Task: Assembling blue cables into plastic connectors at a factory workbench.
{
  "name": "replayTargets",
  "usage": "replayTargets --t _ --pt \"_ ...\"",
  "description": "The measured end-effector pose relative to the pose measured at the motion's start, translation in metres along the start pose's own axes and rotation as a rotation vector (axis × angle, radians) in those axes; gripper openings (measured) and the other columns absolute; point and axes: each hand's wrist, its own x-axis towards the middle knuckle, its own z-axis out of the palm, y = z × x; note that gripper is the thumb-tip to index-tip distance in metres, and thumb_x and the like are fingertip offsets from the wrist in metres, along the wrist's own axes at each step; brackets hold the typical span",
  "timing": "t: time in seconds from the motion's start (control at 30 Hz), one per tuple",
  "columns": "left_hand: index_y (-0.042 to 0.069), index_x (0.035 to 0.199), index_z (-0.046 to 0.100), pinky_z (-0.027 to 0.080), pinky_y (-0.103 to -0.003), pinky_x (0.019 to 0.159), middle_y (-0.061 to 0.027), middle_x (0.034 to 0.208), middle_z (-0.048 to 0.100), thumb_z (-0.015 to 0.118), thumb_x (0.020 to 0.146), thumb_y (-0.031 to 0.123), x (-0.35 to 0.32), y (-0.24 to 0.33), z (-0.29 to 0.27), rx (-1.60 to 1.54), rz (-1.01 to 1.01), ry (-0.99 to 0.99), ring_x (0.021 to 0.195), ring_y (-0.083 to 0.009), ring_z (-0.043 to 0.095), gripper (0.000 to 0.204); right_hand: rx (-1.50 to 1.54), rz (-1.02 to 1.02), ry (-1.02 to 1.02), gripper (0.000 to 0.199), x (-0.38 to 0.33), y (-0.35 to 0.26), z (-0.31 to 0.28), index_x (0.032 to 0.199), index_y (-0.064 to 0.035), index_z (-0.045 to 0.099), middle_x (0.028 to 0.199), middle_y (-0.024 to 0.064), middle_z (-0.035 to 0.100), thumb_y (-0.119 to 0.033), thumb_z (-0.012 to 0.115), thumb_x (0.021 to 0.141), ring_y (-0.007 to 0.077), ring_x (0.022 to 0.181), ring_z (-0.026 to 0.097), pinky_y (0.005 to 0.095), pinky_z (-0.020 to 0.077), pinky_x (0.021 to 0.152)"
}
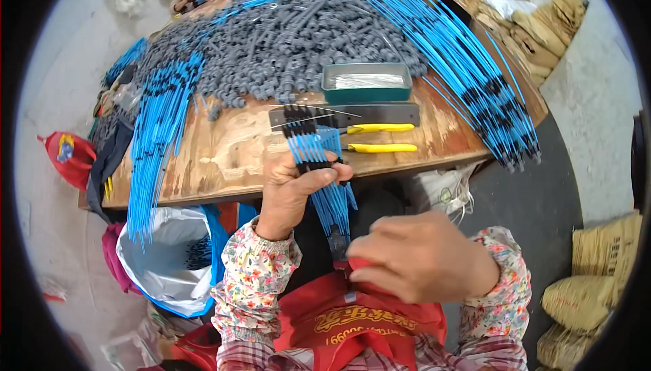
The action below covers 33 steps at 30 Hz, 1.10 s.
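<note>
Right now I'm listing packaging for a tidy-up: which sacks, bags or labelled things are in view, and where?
Tan sacks: piled beyond the table, upper right.
More tan sacks: floor, lower right.
White-and-blue plastic bag: below the table edge, left.
Red apron with yellow print: bottom centre.

On the desk [224,161] a large heap of small moulded parts [285,46] fills the far half. A tray [366,81] sits at the heap's near edge, right of centre. Just in front of the tray lies a flat strip [380,115], and nearer still two hand tools [380,138] lie side by side. Long bundles of cables run down the desk's left side [159,127] and right side [468,66], overhanging its near edge. A bag [163,249] sits on the floor below the desk's left corner. Sacks [529,25] are stacked beyond the desk's right end.
</note>
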Motion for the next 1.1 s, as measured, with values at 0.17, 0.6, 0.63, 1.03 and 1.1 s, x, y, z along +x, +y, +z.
replayTargets --t 0.17,0.6,0.63,1.03,1.1 --pt "-0.001 0.100 0.061 0.054 -0.030 0.074 -0.0131 0.086 0.069 0.062 0.082 -0.001 -0.002 0.002 -0.005 0.006 -0.007 0.005 0.081 -0.0184 0.067 0.019 -0.080 0.131 0.397 0.021 0.016 0.013 -0.017 0.094 -0.0017 0.061 0.080 0.0071 0.058 -0.001 0.067 0.074 0.0199 0.062 0.056 0.0267 0.0444 0.050" --pt "-0.002 0.100 0.063 0.053 -0.028 0.075 -0.0110 0.088 0.068 0.061 0.085 0.002 -0.002 0.004 -0.009 0.000 0.000 -0.087 0.082 -0.0167 0.066 0.016 0.211 0.531 0.389 0.029 0.055 0.049 -0.012 0.104 0.0015 0.058 0.090 0.0096 0.057 -0.001 0.067 0.076 0.0144 0.080 0.056 0.0280 0.0454 0.069" --pt "-0.002 0.100 0.063 0.053 -0.028 0.075 -0.0107 0.088 0.068 0.061 0.085 0.002 -0.001 0.005 -0.009 -0.007 -0.006 -0.100 0.081 -0.0165 0.066 0.015 0.207 0.529 0.386 0.029 0.057 0.048 -0.012 0.104 0.0015 0.058 0.090 0.0096 0.057 -0.001 0.067 0.076 0.0144 0.080 0.056 0.0280 0.0454 0.069" --pt "0.000 0.095 0.063 0.052 -0.026 0.077 -0.0043 0.087 0.066 0.063 0.083 0.001 0.009 -0.004 -0.009 0.189 0.140 -0.264 0.083 -0.0102 0.063 0.012 -0.657 0.087 0.254 0.026 0.089 0.034 0.002 0.095 -0.0036 0.061 0.092 0.0074 0.060 -0.013 0.069 0.073 0.0249 0.083 0.057 0.0342 0.0462 0.061" --pt "0.000 0.095 0.063 0.051 -0.025 0.078 -0.0038 0.087 0.066 0.064 0.082 0.000 0.008 -0.004 -0.008 0.217 0.120 -0.253 0.084 -0.0096 0.063 0.012 -0.587 0.020 0.182 0.019 0.090 0.048 -0.002 0.091 -0.0025 0.061 0.091 0.0078 0.060 -0.012 0.066 0.075 0.0242 0.078 0.059 0.0348 0.0459 0.060"
